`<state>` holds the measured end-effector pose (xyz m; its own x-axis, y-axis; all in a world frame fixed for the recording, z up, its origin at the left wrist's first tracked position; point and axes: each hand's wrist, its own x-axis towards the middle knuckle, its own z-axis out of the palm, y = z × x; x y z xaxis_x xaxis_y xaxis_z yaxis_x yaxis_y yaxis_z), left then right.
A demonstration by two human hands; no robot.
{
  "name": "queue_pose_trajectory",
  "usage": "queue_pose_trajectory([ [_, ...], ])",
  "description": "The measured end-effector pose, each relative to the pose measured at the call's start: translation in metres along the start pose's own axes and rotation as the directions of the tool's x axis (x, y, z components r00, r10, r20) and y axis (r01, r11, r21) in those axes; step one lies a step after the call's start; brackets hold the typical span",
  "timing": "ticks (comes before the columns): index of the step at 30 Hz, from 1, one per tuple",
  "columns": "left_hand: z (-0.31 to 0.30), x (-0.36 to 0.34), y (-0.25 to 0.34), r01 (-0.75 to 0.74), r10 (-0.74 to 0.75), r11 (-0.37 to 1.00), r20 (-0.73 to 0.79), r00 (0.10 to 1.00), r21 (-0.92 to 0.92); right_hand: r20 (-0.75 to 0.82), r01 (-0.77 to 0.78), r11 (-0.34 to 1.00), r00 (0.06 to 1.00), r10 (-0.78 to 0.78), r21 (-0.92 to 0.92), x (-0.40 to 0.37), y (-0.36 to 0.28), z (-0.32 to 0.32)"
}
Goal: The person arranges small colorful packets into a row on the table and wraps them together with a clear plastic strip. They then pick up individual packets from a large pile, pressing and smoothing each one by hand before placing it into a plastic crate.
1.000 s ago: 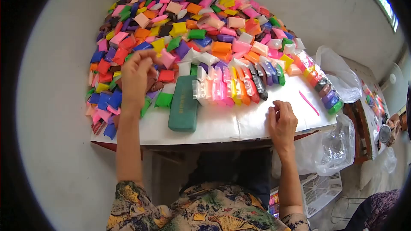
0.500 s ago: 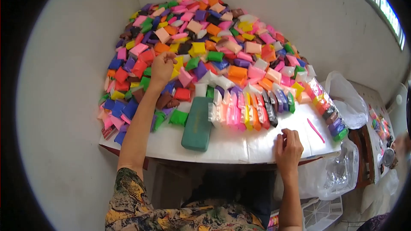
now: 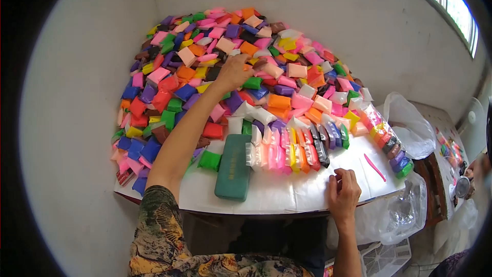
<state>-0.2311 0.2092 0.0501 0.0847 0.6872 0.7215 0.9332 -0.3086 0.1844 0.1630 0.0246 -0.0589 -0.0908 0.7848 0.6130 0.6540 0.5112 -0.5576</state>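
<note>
My left hand [image 3: 234, 73] reaches over the middle of a big heap of small coloured packets [image 3: 187, 56]. Its fingers are bent together and partly hidden, and whatever they hold cannot be made out. At the table's front edge rests my right hand [image 3: 344, 192], loosely curled, thumb apart from the fingers, nothing in it. Left of it, clear-wrapped packets [image 3: 287, 149] stand in two rows running from white through pink, yellow, orange and red to black, blue and green. A dark green oblong case [image 3: 233, 169] lies against the row's left end.
A filled clear bag of coloured packets [image 3: 387, 138] lies at the table's right side, near a pink plastic strip [image 3: 374, 167]. Clear plastic bags [image 3: 407, 123] hang beyond it. A white basket [image 3: 387, 259] stands below. Another person's hand [image 3: 479, 169] shows at far right.
My left hand has moved right and farther across the heap, away from the yellow packets on the left. My right hand has stayed at the table edge. The view has shifted slightly.
</note>
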Motion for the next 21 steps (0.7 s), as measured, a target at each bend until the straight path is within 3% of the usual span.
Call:
queue_pose_trajectory([
  [2,0.013,0.005,0.01,-0.072,0.072,0.996,-0.011,0.997,0.056,-0.002,-0.006,1.0,1.0,0.006,0.004,0.001,-0.001,0.0],
  [5,0.034,0.017,0.004,-0.033,0.034,0.999,0.062,0.997,-0.018,-0.015,0.004,1.0,1.0,-0.003,0.004,0.0,0.001,0.002],
  [6,0.04,0.018,0.002,-0.021,0.026,0.995,0.045,0.999,-0.094,-0.022,0.006,1.0,1.0,-0.006,0.003,0.001,0.003,0.003],
  [7,0.047,0.023,0.0,-0.087,0.086,0.993,-0.018,0.996,-0.074,-0.028,0.001,1.0,1.0,-0.001,-0.002,0.0,0.004,0.004],
  [9,0.05,0.024,-0.001,-0.068,0.069,0.997,0.004,0.998,-0.034,-0.028,0.006,1.0,1.0,-0.006,-0.007,0.001,0.006,0.004],
  [12,0.05,0.028,-0.011,0.007,-0.006,1.0,0.022,1.0,-0.024,-0.034,-0.016,1.0,0.999,0.017,0.016,0.0,0.006,0.006],
  [13,0.045,0.026,-0.007,0.079,-0.078,0.993,-0.015,0.997,0.092,-0.04,-0.012,1.0,0.999,0.013,0.021,0.0,0.006,0.006],
  [14,0.042,0.026,-0.008,0.161,-0.158,0.985,-0.051,0.986,0.067,-0.034,-0.019,0.999,0.999,0.02,0.027,0.001,0.005,0.005],
  [17,0.021,0.025,-0.005,0.163,-0.171,0.985,-0.185,0.968,-0.058,-0.058,0.002,1.0,0.998,0.0,0.025,0.0,0.008,0.007],
  [20,-0.029,0.004,0.074,0.318,-0.346,0.778,0.053,0.937,-0.541,-0.041,-0.034,0.997,0.998,0.037,0.063,-0.001,0.007,0.006],
  [21,-0.046,-0.01,0.103,0.321,-0.32,0.732,0.112,0.941,-0.601,-0.032,-0.048,0.996,0.998,0.051,0.079,-0.001,0.007,0.004],
])
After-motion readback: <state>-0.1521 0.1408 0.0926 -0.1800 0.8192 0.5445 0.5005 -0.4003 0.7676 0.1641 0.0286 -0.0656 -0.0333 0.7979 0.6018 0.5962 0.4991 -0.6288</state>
